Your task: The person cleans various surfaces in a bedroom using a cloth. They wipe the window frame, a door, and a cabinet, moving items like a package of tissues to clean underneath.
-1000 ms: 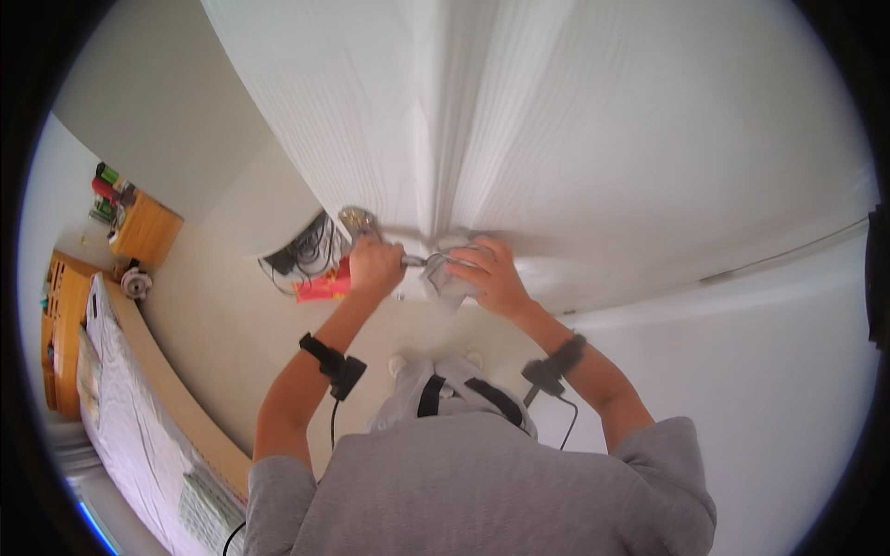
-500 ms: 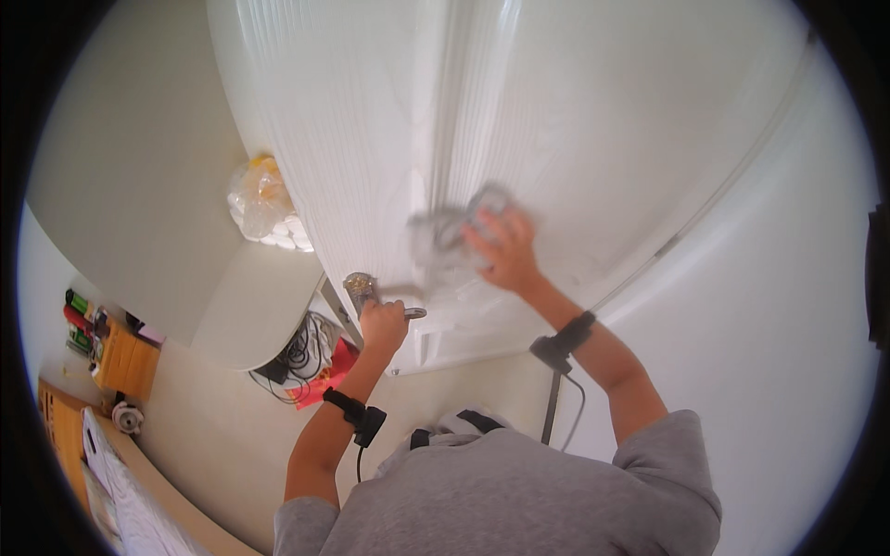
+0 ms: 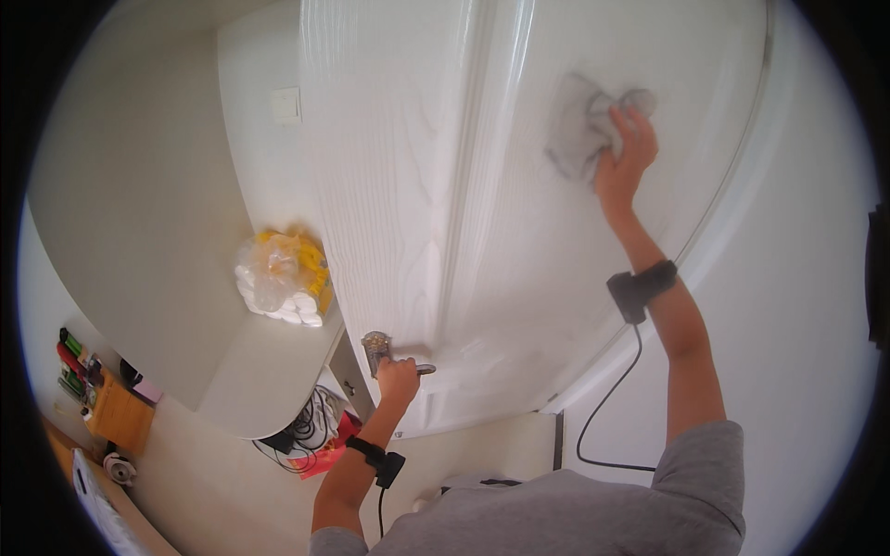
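A white wood-grain door [image 3: 389, 185] fills the middle of the view. Low on its left side, my left hand [image 3: 398, 381] is wrapped round the metal door handle [image 3: 425, 369], whose ornate plate [image 3: 375, 347] shows just above my fingers. Higher up and to the right, my right hand [image 3: 630, 157] presses a crumpled grey-and-white cloth [image 3: 579, 125] against the door's panel. The cloth is blurred by motion, and its edges spread to the left of my fingers.
Left of the door, a clear bag of white rolls [image 3: 286, 278] sits on a rounded pale shelf [image 3: 250, 389]. Black cables [image 3: 311, 422] and a red bag [image 3: 334, 449] lie below it. A light switch [image 3: 286, 106] is on the wall. A wooden box [image 3: 120, 412] stands far left.
My right hand has moved up and to the right across the door with the cloth. My left hand stays on the handle. The view has shifted, so the door and shelf appear lower.
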`<state>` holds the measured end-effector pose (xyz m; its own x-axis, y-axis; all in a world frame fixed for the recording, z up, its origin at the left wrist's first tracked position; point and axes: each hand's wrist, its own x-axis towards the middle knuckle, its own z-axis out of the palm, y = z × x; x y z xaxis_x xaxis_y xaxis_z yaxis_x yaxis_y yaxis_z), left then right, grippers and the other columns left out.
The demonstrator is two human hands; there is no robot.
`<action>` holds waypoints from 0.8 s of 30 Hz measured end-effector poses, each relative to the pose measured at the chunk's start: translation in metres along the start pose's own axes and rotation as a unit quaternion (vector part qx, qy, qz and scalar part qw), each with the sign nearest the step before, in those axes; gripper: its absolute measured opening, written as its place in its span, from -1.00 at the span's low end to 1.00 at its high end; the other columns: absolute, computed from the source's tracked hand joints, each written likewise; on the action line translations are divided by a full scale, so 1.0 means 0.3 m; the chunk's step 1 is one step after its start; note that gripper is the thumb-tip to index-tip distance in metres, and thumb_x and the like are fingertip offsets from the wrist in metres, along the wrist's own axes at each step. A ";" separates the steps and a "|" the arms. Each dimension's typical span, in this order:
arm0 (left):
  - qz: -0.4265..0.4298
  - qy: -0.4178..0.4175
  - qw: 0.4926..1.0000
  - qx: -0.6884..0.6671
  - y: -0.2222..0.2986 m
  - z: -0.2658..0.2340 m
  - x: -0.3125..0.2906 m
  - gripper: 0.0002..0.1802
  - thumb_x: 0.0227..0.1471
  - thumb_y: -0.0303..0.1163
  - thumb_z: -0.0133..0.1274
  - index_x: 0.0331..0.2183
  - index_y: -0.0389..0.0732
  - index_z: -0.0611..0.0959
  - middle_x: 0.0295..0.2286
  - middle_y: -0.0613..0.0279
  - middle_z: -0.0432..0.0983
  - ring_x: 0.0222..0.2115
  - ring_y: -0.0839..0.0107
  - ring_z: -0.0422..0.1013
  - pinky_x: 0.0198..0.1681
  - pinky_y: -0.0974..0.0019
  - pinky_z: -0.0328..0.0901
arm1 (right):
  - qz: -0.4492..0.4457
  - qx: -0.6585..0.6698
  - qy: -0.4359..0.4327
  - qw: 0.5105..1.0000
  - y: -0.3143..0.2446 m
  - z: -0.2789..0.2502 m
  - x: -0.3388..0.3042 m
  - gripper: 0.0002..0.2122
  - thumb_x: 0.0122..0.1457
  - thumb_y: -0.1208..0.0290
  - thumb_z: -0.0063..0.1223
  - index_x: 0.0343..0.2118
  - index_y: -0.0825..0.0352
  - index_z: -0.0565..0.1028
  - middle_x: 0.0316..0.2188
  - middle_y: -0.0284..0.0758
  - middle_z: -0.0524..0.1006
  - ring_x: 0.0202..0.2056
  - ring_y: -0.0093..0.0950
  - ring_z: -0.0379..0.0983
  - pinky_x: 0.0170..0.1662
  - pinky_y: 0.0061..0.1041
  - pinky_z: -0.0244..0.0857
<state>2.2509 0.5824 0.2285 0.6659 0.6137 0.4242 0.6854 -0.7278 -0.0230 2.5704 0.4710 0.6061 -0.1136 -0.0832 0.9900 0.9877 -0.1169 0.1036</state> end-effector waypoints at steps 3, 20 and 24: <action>-0.005 0.017 1.000 -0.011 -0.009 0.009 0.003 -0.83 -0.20 -0.26 0.10 -0.64 -0.12 0.56 -0.68 0.20 0.49 -0.63 0.27 0.43 -0.34 0.26 0.19 | -0.111 0.034 -0.075 0.990 -0.100 -0.033 -0.209 -0.41 -0.30 0.53 0.02 -0.04 0.06 0.45 0.06 -0.33 0.29 0.08 -0.16 0.11 0.11 -0.13 -0.09; -0.089 -0.023 0.993 0.079 0.021 -0.061 0.001 -0.84 -0.27 -0.26 0.14 -0.66 -0.12 0.62 -0.67 0.14 0.51 -0.57 0.21 0.44 -0.25 0.24 0.23 | -0.285 0.000 -0.093 0.954 0.368 -0.284 0.191 -0.43 -0.27 0.45 0.18 -0.04 -0.03 0.46 0.08 -0.42 0.33 0.07 -0.29 0.22 0.05 -0.23 0.07; -0.093 0.002 0.992 0.088 0.011 -0.052 -0.015 -0.82 -0.35 -0.27 0.18 -0.71 -0.16 0.59 -0.68 0.12 0.48 -0.55 0.13 0.41 -0.28 0.16 0.27 | -0.119 -0.048 0.042 0.991 0.597 -0.437 0.381 -0.46 -0.21 0.62 0.05 -0.03 0.23 0.43 0.03 -0.26 0.33 0.11 -0.23 0.13 0.16 -0.21 -0.07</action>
<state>2.2456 0.5724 0.2407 0.5216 0.7309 0.4401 0.8377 -0.5367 -0.1015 2.7202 0.3107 0.7254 -0.3542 -0.1244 0.9268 0.9179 -0.2356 0.3192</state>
